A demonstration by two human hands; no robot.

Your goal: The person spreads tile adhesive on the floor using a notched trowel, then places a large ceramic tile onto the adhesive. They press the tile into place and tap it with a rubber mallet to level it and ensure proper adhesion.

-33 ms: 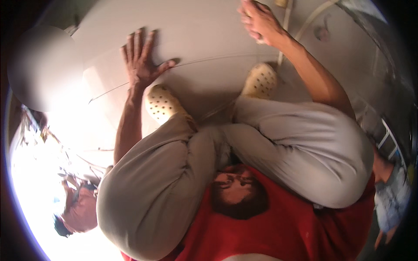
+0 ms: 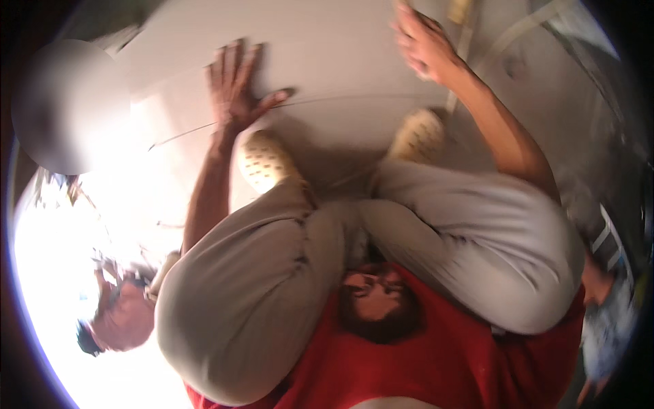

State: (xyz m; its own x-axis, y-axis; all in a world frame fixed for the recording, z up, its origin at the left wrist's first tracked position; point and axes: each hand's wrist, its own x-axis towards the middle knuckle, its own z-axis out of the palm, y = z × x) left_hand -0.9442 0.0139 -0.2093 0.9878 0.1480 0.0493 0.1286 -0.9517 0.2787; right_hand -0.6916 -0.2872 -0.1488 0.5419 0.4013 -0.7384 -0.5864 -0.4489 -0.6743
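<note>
My left hand (image 2: 235, 85) lies flat on a smooth light-grey surface (image 2: 327, 51), fingers spread, with nothing in it. Its thumb reaches a thin dark line (image 2: 354, 100) that runs across the surface. Farther to the right, close to the top edge of the view, my right hand (image 2: 429, 48) is closed. A small pale tip shows above its fingers, but the rest of what it grips is hidden and blurred. Between my forearms, my feet stand on the surface in cream clogs with holes, the left clog (image 2: 266, 163) and the right clog (image 2: 417, 136).
Beyond my right hand lie a long pale strip (image 2: 464, 44) and a curved pale strip (image 2: 521, 31). Another person (image 2: 126, 317) is at the bright left side, and a further person (image 2: 606, 334) is at the far right, near a ladder-like frame (image 2: 608, 235).
The whole view has shifted slightly, so hands, clogs and strips sit farther right in it. My left hand remains spread on the surface and my right hand remains closed.
</note>
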